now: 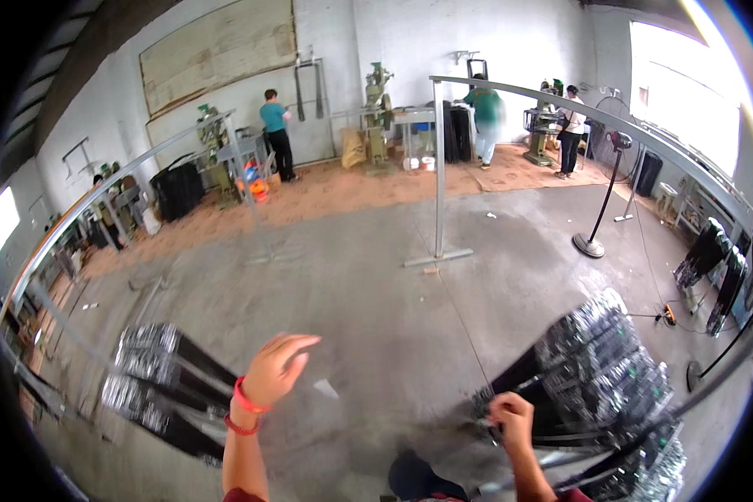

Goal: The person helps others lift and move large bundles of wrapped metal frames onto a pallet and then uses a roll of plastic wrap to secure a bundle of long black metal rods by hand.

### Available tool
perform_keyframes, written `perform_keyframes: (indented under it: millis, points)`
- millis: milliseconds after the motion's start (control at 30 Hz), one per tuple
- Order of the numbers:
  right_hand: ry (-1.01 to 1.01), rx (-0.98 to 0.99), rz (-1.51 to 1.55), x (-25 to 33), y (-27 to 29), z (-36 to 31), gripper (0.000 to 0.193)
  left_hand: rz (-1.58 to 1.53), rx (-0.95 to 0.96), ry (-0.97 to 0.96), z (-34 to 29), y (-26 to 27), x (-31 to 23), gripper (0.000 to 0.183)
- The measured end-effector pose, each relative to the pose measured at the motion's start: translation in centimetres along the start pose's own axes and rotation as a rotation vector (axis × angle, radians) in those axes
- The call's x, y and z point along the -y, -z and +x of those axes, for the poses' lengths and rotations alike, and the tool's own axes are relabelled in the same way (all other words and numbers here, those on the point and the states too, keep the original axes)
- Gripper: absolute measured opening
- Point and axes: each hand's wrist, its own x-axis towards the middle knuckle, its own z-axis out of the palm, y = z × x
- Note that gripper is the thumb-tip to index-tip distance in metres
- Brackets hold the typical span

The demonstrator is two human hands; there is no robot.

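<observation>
Head view: we see the right hand [511, 414] curled, fingers bunched, right by the near side of the large black bundle [598, 364]; we can't tell whether it pinches anything. That bundle lies to the right of and beyond this hand, its dark lengths slanting from the shiny end down-left toward the fingers. The right hand is clearly nearer. We mark the left hand [278, 366] empty, fingers extended, thumb apart, over the floor [351, 301]. Smaller black bundles [148, 356] lie left of it, not touching, long axis slanting down-right.
</observation>
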Motion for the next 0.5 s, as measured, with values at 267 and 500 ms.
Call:
perform_keyframes:
  millis: [267, 500]
  points:
    - [-0.119, -0.261, 0.246, -11.9, -19.9, 31.3, 0.010, 0.065, 0.300, -0.151, 19.7, -8.7, 29.5, 0.028]
    - [0.361, 0.777, -0.304, -4.2, -54.2, 61.6, 0.014, 0.043, 0.301, 1.093, 9.2, -4.0, 56.8, 0.030]
